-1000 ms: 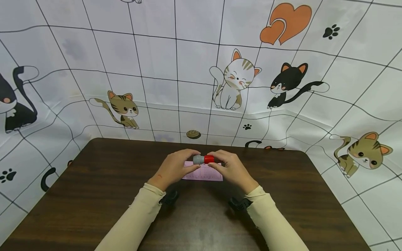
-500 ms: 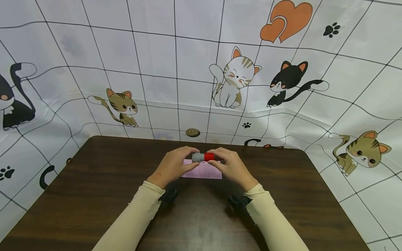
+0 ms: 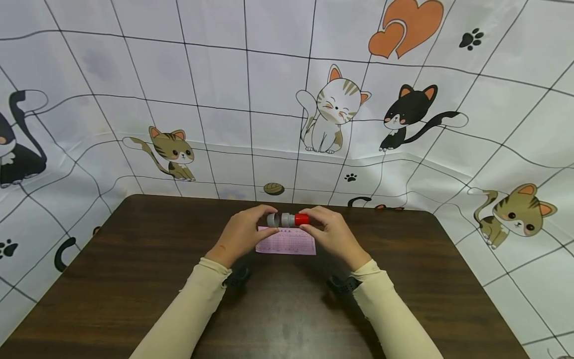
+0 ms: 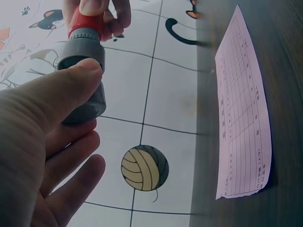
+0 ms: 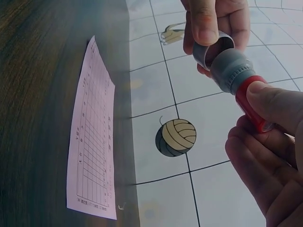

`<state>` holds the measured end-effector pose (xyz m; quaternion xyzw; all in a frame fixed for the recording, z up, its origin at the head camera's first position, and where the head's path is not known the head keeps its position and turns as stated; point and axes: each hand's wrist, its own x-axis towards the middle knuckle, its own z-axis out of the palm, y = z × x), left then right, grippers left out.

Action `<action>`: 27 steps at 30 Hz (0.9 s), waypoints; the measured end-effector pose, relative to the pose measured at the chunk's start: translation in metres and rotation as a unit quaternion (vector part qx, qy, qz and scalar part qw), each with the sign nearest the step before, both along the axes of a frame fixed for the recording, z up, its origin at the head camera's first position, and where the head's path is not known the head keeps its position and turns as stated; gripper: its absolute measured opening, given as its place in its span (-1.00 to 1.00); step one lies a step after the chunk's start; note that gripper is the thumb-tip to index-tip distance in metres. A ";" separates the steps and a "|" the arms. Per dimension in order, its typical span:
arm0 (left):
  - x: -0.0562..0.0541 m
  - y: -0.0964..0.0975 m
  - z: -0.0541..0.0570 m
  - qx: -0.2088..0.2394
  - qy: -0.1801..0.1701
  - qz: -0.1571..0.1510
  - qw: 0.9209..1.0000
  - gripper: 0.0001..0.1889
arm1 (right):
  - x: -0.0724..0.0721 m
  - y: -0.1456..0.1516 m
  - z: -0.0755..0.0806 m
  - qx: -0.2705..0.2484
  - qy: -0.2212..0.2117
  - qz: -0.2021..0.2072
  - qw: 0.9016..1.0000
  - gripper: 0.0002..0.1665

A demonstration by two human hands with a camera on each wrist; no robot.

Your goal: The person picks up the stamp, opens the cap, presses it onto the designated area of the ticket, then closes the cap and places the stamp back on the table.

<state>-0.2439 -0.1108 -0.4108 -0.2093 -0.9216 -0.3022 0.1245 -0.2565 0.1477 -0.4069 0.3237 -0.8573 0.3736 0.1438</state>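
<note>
- Left hand (image 3: 239,233): narrow pinch, thumb and fingers on a hollow gray cap (image 3: 272,220); its lower fingers hung loose beneath.
- Right hand (image 3: 334,234): equally narrow pinch on the red end of a red-and-gray barrel (image 3: 297,219).
- Cap and barrel were apart, just beside each other, roughly in line. Gripping the outer ends presumably kept the facing ends uncovered; the cap's mouth faced the barrel's gray end.
- Both parts were held above the worktop (image 3: 134,279), toward its far edge, between the far corners.
- A pink printed slip (image 3: 287,243) lay near that edge, untouched, probably set centrally for easy reach.
- A cat-patterned sheet (image 3: 224,75) hung beyond.
</note>
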 end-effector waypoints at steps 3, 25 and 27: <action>-0.002 -0.002 0.001 0.003 0.002 0.005 1.000 -0.49 | -0.001 0.002 0.001 -0.002 -0.004 -0.008 1.000 -0.63; -0.010 -0.009 -0.004 0.017 0.035 0.025 0.999 -0.49 | -0.010 0.015 -0.001 -0.048 -0.006 -0.087 0.995 -0.70; -0.011 -0.010 -0.005 0.023 0.045 0.034 0.998 -0.50 | -0.012 0.017 -0.002 -0.054 -0.005 -0.093 0.994 -0.70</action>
